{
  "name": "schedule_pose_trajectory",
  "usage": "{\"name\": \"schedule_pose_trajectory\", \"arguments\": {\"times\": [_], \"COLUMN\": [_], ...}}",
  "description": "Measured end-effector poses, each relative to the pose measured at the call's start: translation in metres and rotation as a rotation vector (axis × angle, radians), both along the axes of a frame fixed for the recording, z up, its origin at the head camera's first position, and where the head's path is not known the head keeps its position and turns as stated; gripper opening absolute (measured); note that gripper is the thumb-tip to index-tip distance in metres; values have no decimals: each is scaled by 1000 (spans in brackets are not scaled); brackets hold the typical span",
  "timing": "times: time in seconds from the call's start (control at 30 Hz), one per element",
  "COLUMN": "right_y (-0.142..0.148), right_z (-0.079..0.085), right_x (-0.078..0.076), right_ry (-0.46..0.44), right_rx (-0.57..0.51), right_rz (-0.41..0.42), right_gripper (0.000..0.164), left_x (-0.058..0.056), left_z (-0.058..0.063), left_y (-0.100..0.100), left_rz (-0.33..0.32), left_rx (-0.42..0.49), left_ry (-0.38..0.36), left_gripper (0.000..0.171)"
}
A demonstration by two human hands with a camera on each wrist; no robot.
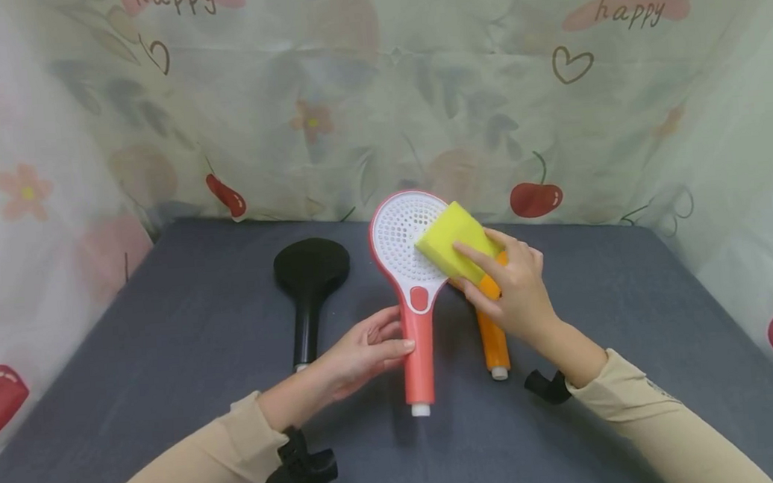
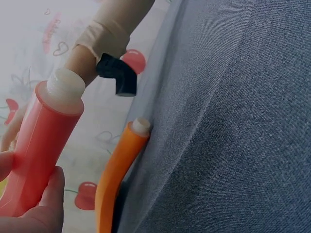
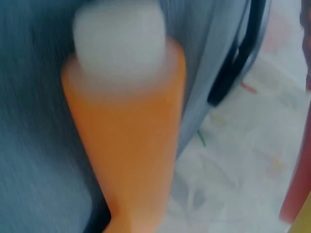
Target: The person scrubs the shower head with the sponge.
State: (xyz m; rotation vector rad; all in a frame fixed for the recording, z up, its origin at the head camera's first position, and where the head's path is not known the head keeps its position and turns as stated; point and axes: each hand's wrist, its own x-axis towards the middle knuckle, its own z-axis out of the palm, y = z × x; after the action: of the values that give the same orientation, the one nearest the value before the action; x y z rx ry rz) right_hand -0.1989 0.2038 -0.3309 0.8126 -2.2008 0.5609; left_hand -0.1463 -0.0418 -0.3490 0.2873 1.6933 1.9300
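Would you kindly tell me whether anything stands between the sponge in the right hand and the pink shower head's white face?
Nothing visible does: the yellow sponge in the right hand partly overlaps the white face of the pink shower head. The orange shower head lies on the table, behind them.

"What's nearest?"
"The orange handle (image 3: 129, 145), blurred, with 1 white tip (image 3: 121, 46) at its upper end."
"And behind it?"
"Blue-grey cloth (image 3: 34, 121), mostly left of the handle; a pale printed curtain (image 3: 233, 170) shows to its right."
"Anything dark?"
"1 black thing (image 3: 235, 63), up and right of the handle, cropped too much to name."
"Farther right of the handle?"
"2 slivers, both cut off: a red strip (image 3: 299, 179) and, just below it, a yellow wedge (image 3: 304, 221)."
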Motion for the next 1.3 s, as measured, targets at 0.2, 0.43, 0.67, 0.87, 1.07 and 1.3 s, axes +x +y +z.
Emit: {"name": "schedule_pose_trajectory", "arguments": {"times": [0.2,0.43,0.67,0.87,1.07,1.3], "right_y": [-1,10,8,-2,-8,-12], "right_z": [-5,0,1,-5,-9,-15], "right_x": [6,-3,-1,10,21,29], "right_ry": [27,-42,-58,-28,-9,12], "right_rx": [48,-26,-69,-32,-13,36], "right_rz": [49,-64,-71,17,85,136], "right_gripper": [49,45,45,45,39,38], "left_x": [0,1,-2,-8,-15,-23], "left_z": [0,2,0,0,0,-2], "left_y": [0,-1,0,1,0,-3], "left_rz": [13,-28,-64,-32,-48,-44], "left_rx": [3,29,77,87,122,133], "left_ry": [2,16,70,83,107,113], "left_gripper": [70,74,79,76,81,86]}}
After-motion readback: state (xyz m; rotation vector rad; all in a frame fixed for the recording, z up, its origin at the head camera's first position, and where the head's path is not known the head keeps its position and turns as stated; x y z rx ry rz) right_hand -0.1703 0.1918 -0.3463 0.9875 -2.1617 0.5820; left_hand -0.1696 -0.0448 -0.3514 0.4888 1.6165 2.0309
